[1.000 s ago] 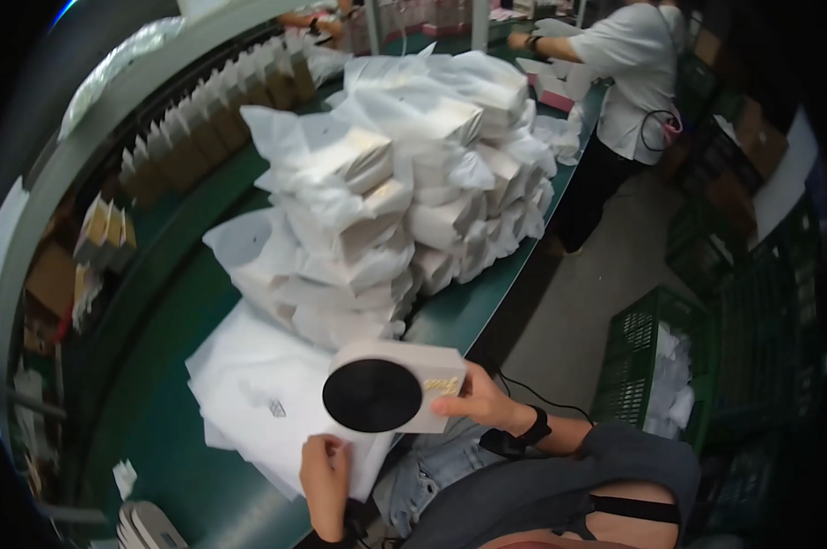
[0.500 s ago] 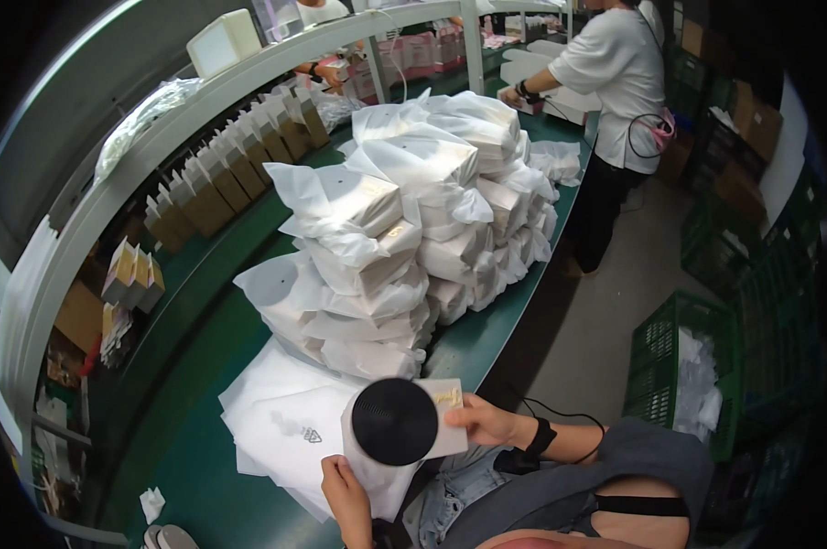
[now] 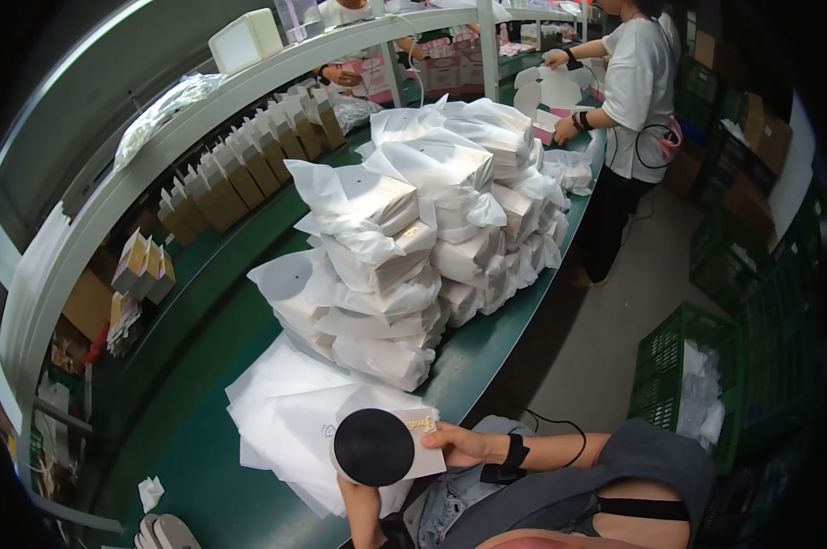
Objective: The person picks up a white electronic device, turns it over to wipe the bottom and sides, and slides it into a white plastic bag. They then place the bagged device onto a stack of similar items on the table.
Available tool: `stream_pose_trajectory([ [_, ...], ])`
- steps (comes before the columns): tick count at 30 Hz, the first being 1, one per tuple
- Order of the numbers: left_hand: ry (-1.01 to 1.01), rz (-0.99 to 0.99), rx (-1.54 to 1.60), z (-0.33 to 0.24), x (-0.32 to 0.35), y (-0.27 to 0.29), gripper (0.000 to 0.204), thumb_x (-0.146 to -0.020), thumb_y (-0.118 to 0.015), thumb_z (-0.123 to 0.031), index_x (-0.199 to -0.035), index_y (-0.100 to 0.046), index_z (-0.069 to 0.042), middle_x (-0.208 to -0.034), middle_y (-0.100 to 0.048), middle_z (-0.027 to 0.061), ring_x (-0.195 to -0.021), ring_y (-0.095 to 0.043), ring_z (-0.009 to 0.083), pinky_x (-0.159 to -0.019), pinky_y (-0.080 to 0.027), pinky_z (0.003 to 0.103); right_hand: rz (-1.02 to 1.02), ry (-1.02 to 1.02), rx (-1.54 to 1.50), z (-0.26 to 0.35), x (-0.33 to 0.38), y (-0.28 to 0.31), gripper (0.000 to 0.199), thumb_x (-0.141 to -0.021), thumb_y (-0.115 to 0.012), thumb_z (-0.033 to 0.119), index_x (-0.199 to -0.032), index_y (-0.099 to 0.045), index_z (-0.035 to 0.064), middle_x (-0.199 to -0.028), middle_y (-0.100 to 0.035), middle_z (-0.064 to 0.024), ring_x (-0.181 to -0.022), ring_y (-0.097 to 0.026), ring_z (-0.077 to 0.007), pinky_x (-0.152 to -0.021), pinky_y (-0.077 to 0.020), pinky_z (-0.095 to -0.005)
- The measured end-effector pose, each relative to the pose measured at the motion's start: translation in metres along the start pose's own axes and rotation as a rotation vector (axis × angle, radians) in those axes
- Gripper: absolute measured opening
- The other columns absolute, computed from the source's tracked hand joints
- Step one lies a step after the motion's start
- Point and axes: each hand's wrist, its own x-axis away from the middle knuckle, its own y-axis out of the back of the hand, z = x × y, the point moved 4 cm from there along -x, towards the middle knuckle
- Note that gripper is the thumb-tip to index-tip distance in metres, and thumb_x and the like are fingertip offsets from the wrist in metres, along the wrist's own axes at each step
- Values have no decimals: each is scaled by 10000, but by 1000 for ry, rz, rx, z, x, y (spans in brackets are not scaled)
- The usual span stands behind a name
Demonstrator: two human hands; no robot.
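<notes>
pale box [image 3: 420,460] in right hand [image 3: 463,445]

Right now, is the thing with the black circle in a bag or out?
Out: the pale object sits bare in the right hand, its black disc uncovered, unlike the bagged pile.

a pale box [image 3: 426,463], its black ribbed disc [image 3: 374,446] facing up, is over overlapping flat white bags [image 3: 285,416].
</notes>
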Motion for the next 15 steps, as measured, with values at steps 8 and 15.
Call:
stream_pose_trajectory([
  [8, 89, -21, 529, 10, -5, 21, 224, -837, -492, 59, -1045, -530, -18, -1088, -577, 117, -1023, -559, 197, -890, -438, 308, -52, 112, -59, 12, -10, 4, 536, -864, -601, 239, -1322, -402, 44, -1281, -506, -71, -1162, -497, -190, -1006, -377, -351],
  [15, 202, -203, 965, -11, -7, 58, 240, -839, -475, 47, -1070, -492, -18, -1052, -564, 114, -972, -555, 218, -881, -449, 338, -125, 195, 39, 26, -3, 17, 531, -863, -600, 235, -1315, -406, 36, -1252, -527, -78, -1151, -507, -191, -997, -387, -342],
])
